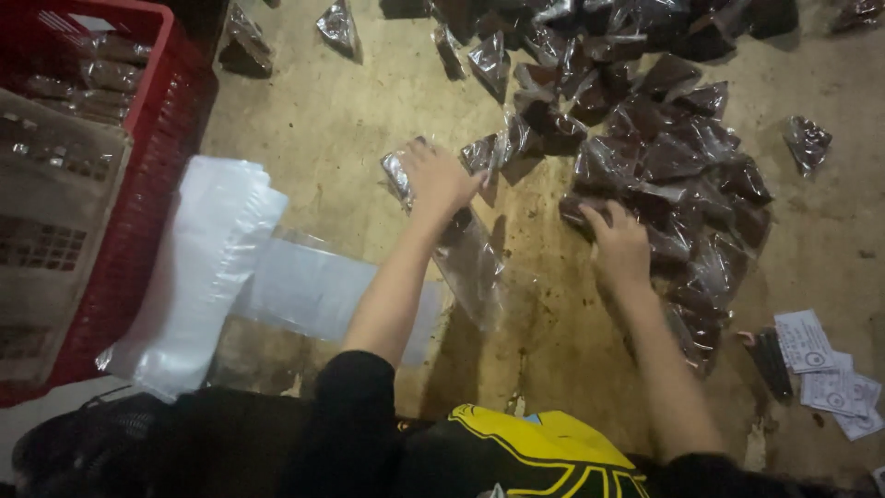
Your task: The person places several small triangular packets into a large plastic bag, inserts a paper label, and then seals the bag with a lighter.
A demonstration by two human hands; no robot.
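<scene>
Many small clear pouches filled with dark brown stuff lie heaped on the floor [664,148]. My left hand [441,177] presses on one such pouch [398,175] that sits at the mouth of a long clear plastic bag [475,267]. My right hand [619,242] rests on the near edge of the heap, fingers curled over a pouch [576,210] there. Whether either hand truly grips its pouch is hard to tell.
A red plastic crate [152,166] with more packets stands at the left, with a pale crate [55,221] set against it. A stack of empty clear bags [203,267] lies beside it. Paper slips [825,373] lie at the right. Stray pouches [807,140] are scattered about.
</scene>
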